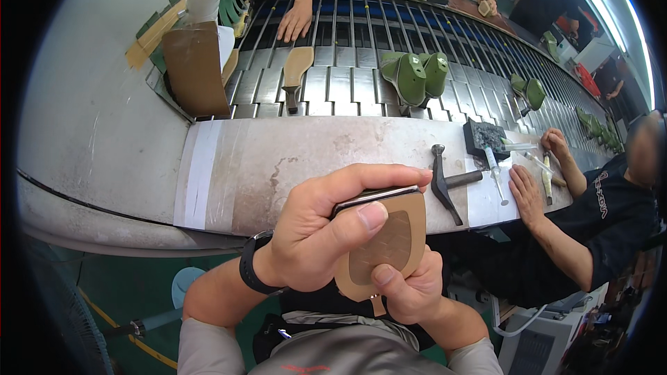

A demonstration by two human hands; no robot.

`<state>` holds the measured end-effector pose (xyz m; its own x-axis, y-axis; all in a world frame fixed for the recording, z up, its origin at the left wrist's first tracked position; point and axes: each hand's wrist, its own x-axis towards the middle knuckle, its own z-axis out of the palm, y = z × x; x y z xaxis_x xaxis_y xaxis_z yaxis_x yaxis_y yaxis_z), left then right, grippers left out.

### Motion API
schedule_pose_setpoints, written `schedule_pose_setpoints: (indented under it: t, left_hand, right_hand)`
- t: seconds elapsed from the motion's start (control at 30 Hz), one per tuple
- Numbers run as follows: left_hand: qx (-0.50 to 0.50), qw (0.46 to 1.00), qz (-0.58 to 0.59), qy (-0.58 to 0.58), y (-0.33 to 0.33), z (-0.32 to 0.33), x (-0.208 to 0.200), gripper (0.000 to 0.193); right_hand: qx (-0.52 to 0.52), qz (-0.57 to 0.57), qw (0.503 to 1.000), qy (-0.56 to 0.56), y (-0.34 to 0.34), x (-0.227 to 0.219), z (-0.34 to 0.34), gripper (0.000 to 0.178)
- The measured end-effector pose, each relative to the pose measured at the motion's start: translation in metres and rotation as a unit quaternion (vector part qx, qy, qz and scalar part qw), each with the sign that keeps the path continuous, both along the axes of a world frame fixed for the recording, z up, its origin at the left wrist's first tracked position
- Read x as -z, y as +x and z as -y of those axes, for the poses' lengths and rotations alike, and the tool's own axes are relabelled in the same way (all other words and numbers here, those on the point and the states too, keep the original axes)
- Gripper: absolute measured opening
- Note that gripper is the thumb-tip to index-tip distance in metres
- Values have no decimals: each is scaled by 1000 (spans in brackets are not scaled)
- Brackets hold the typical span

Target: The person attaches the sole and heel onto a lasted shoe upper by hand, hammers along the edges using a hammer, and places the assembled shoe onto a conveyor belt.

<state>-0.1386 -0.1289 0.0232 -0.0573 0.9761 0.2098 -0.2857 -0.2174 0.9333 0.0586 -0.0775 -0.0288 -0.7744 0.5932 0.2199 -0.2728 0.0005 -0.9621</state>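
Note:
Close in front of me, a tan shoe (pixel 401 242) is held with its sole side showing, a darker brown patch in its middle. My left hand (pixel 313 226), a black watch at its wrist, wraps the upper left side, thumb pressed on the tan face and fingers over the top edge. A shiny dark band runs along that edge beneath the fingers. My right hand (pixel 413 292) grips the lower right side, its thumb lying on the brown patch. A small tan strap end hangs below. The shoe's other side is hidden.
A hammer (pixel 445 182) lies on the worn bench (pixel 333 142). Beyond runs a slatted metal conveyor (pixel 337 80) carrying a tan-soled heeled shoe (pixel 299 62) and green shoes (pixel 404 78). A co-worker's hand (pixel 524 191) rests right, beside syringes (pixel 496 175) and a black block (pixel 483 136).

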Motion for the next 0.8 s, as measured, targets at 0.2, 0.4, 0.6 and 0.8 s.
schedule_pose_setpoints:
  t: [0.2,0.4,0.6,0.8]
  left_hand:
    - [9,998,-33,54,-1,-5,8,59]
    - [42,997,-24,60,-2,-11,11,64]
    - [59,997,24,48,1,-14,8,66]
    - [83,994,60,46,-2,-29,9,70]
  right_hand:
    - [16,-13,999,-41,-1,-7,2,22]
    - [27,-11,999,-23,1,-7,-2,23]
    - [26,-5,1000,6,2,-11,-9,24]
    - [19,63,998,-14,9,-17,-16,36]
